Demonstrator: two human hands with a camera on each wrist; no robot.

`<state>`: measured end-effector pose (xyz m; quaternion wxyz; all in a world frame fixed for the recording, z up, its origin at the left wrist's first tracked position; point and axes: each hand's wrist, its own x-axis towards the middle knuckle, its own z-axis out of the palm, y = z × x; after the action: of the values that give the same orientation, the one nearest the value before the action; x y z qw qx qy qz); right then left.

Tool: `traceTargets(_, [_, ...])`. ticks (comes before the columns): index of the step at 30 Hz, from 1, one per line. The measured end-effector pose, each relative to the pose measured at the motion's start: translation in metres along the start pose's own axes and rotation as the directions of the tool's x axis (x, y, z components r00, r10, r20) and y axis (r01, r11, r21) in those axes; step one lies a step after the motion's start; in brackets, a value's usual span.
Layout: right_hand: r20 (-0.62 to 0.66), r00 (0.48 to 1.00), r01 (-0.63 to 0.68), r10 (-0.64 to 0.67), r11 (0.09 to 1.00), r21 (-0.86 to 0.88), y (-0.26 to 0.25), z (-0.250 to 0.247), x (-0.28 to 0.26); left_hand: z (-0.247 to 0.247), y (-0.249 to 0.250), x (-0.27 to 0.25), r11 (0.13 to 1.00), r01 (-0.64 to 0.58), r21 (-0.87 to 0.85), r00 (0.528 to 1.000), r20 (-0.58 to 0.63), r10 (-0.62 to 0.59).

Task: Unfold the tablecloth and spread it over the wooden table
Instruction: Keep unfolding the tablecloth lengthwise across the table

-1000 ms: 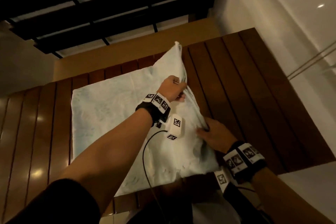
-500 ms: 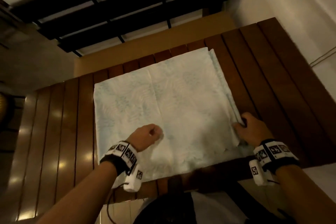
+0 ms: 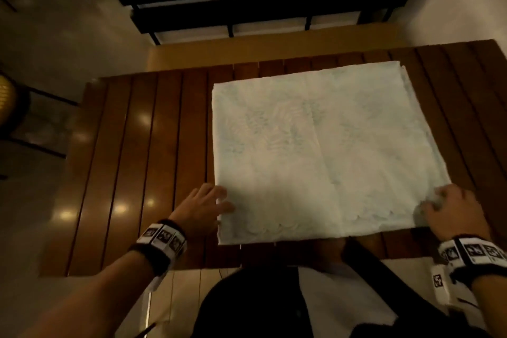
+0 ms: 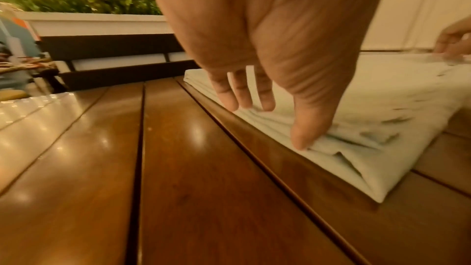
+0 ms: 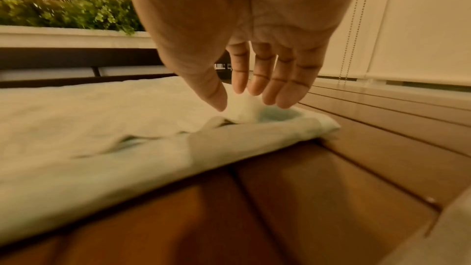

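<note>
While the folded tablecloth (image 3: 315, 151) lies square on the wooden table (image 3: 137, 159), left hand (image 3: 201, 207) and right hand (image 3: 452, 210), fingers relaxed, touch its near corners; bare slats flank both edges.

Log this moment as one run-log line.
tablecloth: folded square, flat on wooden table | left hand: open, fingers at near-left corner | right hand: fingers on near-right corner | unfolding: not done

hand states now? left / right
Left hand: open, fingers straight, thumb touching the near left edge of the folded tablecloth.
Right hand: open, fingertips at the tablecloth's near right corner, no clear pinch.
</note>
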<state>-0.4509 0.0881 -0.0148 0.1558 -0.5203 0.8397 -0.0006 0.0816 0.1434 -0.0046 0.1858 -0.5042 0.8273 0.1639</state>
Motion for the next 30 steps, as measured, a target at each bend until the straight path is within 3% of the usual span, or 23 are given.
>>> traceTargets(5, [0.024,0.992,0.114,-0.121,0.974,0.197,-0.059,0.010,-0.051,-0.011,0.000,0.019,0.981,-0.176,0.083,0.984,0.027,0.175])
traceTargets(8, [0.070,0.975,0.195,-0.213,0.960,0.203,-0.084,0.019,-0.072,-0.029,-0.006,0.032,0.950,-0.295,0.100,0.952,0.112,0.284])
traceTargets(11, [0.112,0.959,0.233,-0.260,0.951,0.205,-0.100,0.027,-0.084,-0.041,-0.016,0.041,0.948,-0.315,-0.049,0.932,0.174,0.318])
traceTargets(14, [0.146,0.952,0.234,-0.269,0.948,0.216,-0.114,0.032,-0.095,-0.046,-0.021,0.045,0.932,-0.313,-0.183,0.932,0.130,0.339])
traceTargets(16, [0.177,0.946,0.229,-0.273,0.945,0.233,-0.127,0.035,-0.103,-0.050,-0.019,0.046,0.916,-0.291,-0.277,0.939,0.099,0.328])
traceTargets(20, [0.254,0.903,0.235,-0.346,0.893,0.383,-0.164,0.032,-0.125,-0.059,-0.001,0.054,0.861,-0.292,-0.417,0.956,-0.149,0.252])
traceTargets(23, [0.281,0.838,0.288,-0.468,0.817,0.499,-0.197,0.023,-0.137,-0.070,0.024,0.059,0.702,-0.218,-0.678,0.970,-0.233,0.075])
traceTargets(27, [0.257,0.757,0.392,-0.601,0.732,0.557,-0.227,0.030,-0.134,-0.103,0.053,0.075,0.571,-0.204,-0.795,0.950,-0.303,-0.081])
traceTargets(29, [0.213,0.744,0.471,-0.634,0.723,0.505,-0.236,0.038,-0.126,-0.125,0.065,0.084,0.556,-0.215,-0.803,0.942,-0.321,-0.099])
traceTargets(30, [0.184,0.736,0.525,-0.652,0.720,0.454,-0.240,0.042,-0.121,-0.137,0.071,0.088,0.601,-0.213,-0.770,0.945,-0.320,-0.074])
